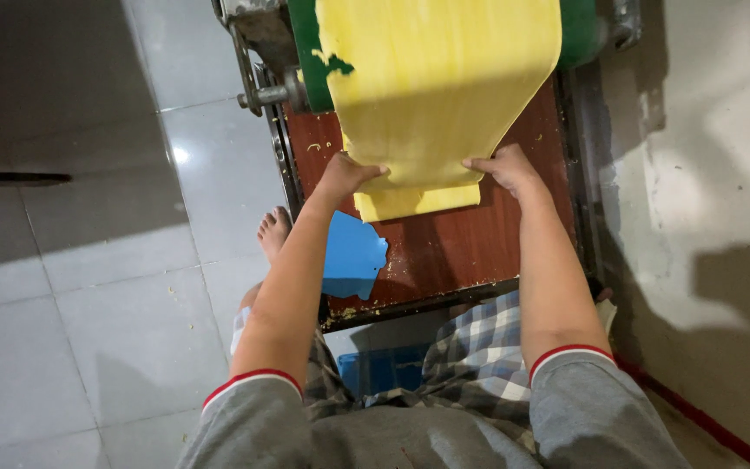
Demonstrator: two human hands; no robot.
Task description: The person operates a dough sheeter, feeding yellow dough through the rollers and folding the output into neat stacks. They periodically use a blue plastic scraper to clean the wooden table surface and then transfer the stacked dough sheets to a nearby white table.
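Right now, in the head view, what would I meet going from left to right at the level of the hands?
Tiled floor → left hand → yellow dough sheet → right hand → machine's right frame edge → pale wall.

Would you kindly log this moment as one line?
left hand: grips dough sheet | right hand: grips sheet | wooden tray beneath

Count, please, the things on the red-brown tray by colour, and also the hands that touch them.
Yellow: 1, the dough sheet
Blue: 1, the flat plastic piece
Hands on the sheet: 2, left hand, right hand
Total: 2 things, 2 hands
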